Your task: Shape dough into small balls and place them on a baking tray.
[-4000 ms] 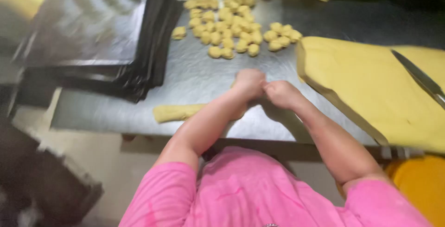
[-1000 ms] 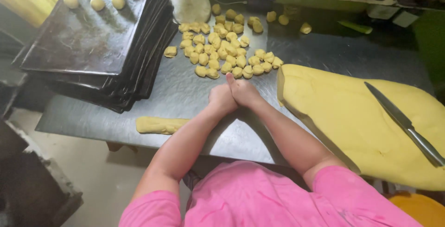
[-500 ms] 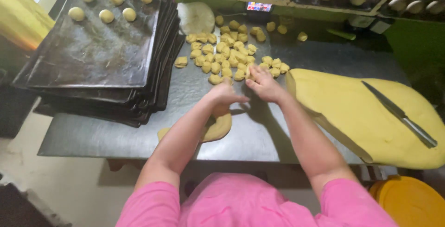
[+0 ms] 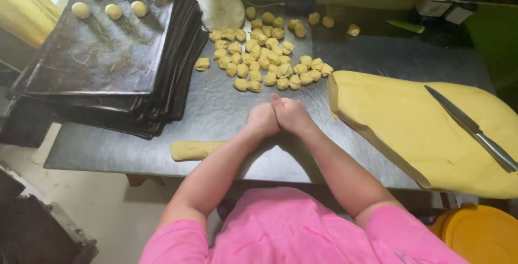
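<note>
Steel table [image 4: 345, 64]: grey metal worktop filling the centre of the frame, dusted and smeared.
Left hand [image 4: 263, 120]: centre of frame, knuckles up, pressed against the other hand; fingers curled down and closed together, nothing visible between them.
Right hand [image 4: 292, 114]: touching the left along its inner edge, fingers likewise curled shut; whether dough sits under the palms cannot be told.
Dough pieces [image 4: 264, 59]: yellow cut lumps heaped above centre, just beyond the hands, a few strays toward the upper edge.
Dough strip [image 4: 197, 149]: short flattened length, lower left of centre, beside the left forearm, apart from the hands.
Dough slab [image 4: 426, 129]: large yellow sheet at right, near the right wrist but not touching.
Knife [image 4: 469, 126]: lying diagonally on the slab, untouched.
Baking trays [image 4: 108, 59]: dark stack, upper left; six rounded balls [image 4: 113, 11] on the far end of the top tray.
Step in hand: judged as shaping a small piece under or between the closed palms.
Next move: likely calls for parting the palms and carrying any finished ball to the top tray, upper left.
</note>
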